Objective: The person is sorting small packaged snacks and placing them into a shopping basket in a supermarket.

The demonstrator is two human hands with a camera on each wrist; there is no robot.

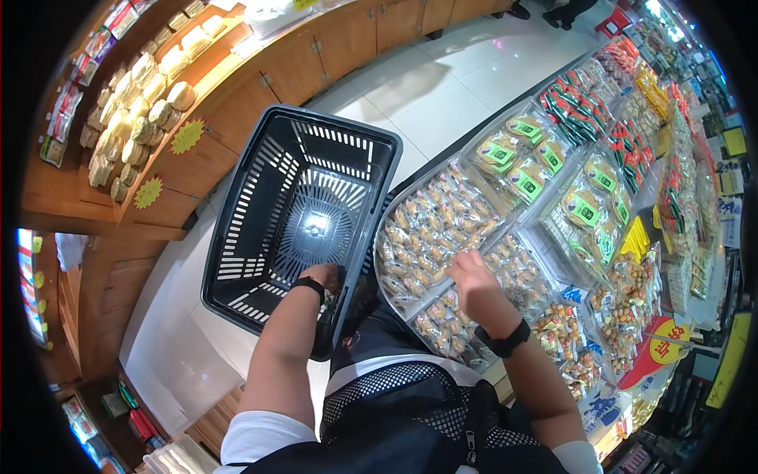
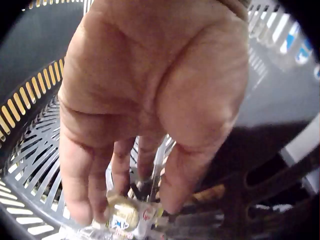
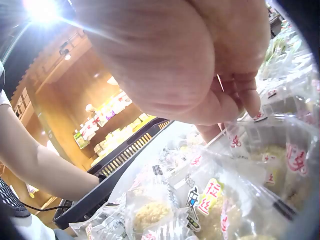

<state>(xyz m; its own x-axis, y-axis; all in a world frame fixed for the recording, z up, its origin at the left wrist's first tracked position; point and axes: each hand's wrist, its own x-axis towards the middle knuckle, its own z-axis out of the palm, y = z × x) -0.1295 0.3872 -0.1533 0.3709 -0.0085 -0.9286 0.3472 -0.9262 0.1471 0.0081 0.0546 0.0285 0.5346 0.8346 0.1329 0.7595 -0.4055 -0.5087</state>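
Observation:
My left hand (image 1: 322,276) reaches down inside a black plastic shopping basket (image 1: 258,209), close to its right wall. In the left wrist view, the fingers and thumb of that hand point down and hold a small clear-wrapped pastry (image 2: 125,212) at their tips. Over a bin of individually wrapped pastries (image 1: 430,225), my right hand (image 1: 478,288) has its wrist bent and fingers curled down. Seen from the right wrist, its fingertips pinch at the clear wrapper of a pastry (image 3: 272,155) on the pile; more round pastries in printed wrappers (image 3: 210,210) lie below them.
Clear bins hold green-labelled round packs (image 1: 525,186) and red-and-green packets (image 1: 580,107) beyond the pastries. Bags of mixed snacks (image 1: 564,336) lie to the right. A wooden shelf (image 1: 213,71) with bundled goods (image 1: 138,103) stands at left. Tiled floor (image 1: 395,87) runs between.

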